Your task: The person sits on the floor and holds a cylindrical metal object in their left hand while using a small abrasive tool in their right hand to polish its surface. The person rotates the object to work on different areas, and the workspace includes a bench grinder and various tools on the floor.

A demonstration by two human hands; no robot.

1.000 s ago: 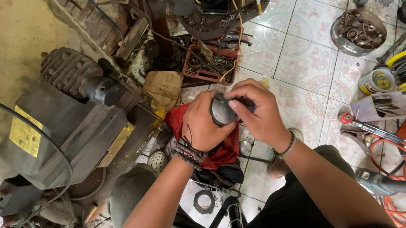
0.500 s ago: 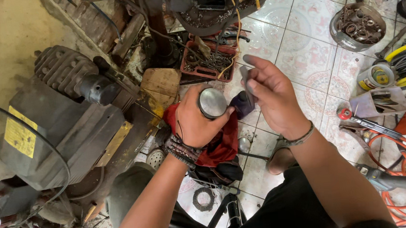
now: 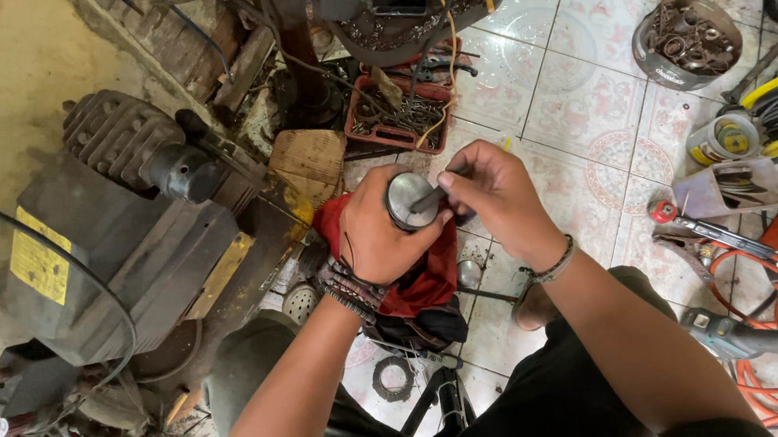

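Gripping a round grey metal piston, left hand over red rag.

Round grey metal cylinder, probably a small piston, held upright with flat, dull-shiny top face toward the camera. Sides wrapped by the left hand, only the circular crown showing. Thin dark tool laid slantwise across the crown's right edge, pinched in the right hand. Both raised above a red cloth, over the tiled floor.
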